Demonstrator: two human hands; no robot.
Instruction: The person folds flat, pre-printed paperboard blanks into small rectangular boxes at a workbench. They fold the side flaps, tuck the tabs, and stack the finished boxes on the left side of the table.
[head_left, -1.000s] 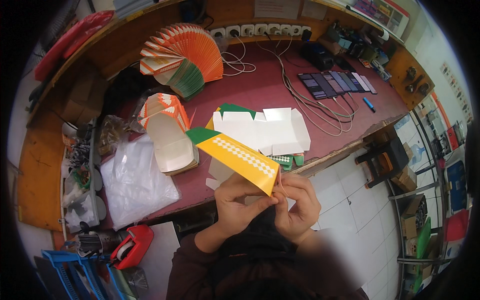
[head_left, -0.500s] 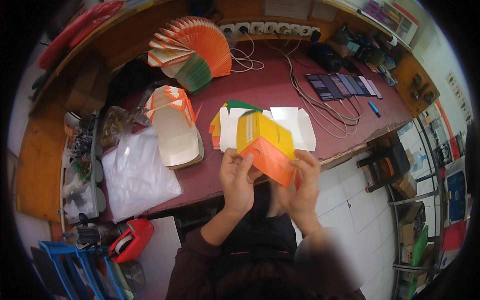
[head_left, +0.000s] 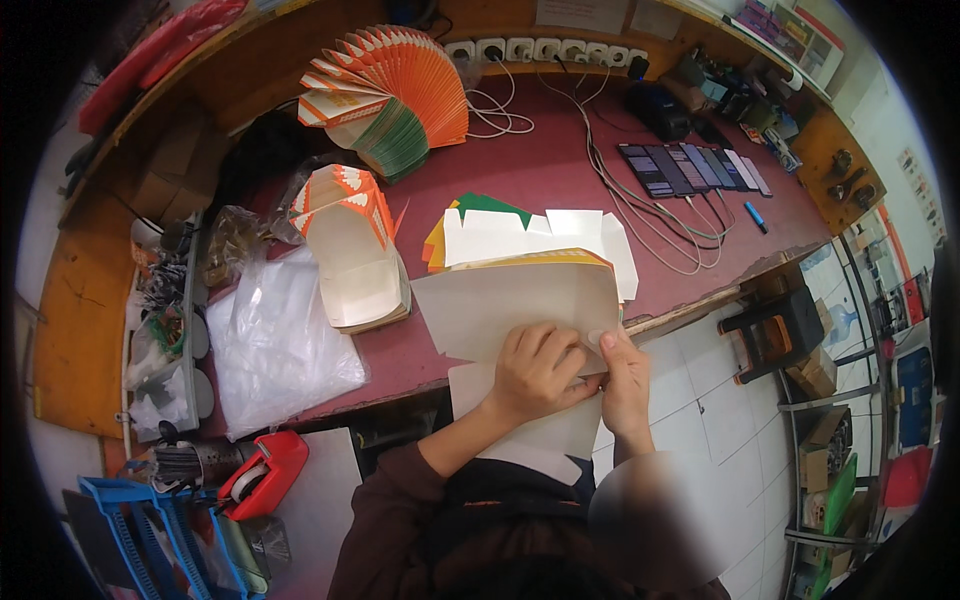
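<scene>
Both my hands work on a creased cardboard box blank (head_left: 470, 310). Its plain greyish inside faces up, and a yellow printed edge shows along the top. Bent over the blank near its right edge, my left hand (head_left: 540, 368) has curled fingers pressed on the card. My right hand (head_left: 625, 385) pinches that right edge, thumb on top, with its other fingers partly hidden. A lower panel of the blank hangs below my hands toward my lap. Just beyond it on the table lie white flat blanks (head_left: 490, 236), with green and orange-yellow ones showing underneath.
Left of the blanks stand nested folded cartons (head_left: 350, 275), beside clear plastic bags (head_left: 275, 350). A fan of orange and green cartons (head_left: 430, 100) lies farther back. Phones (head_left: 690, 168), cables (head_left: 625, 190) and a blue marker (head_left: 755, 217) lie right. A red tape dispenser (head_left: 268, 475) stands lower left.
The yellow-orange outer side faced me before; now the blank is opened out with its greyish inside up. My left hand has moved right, close to my right hand.
</scene>
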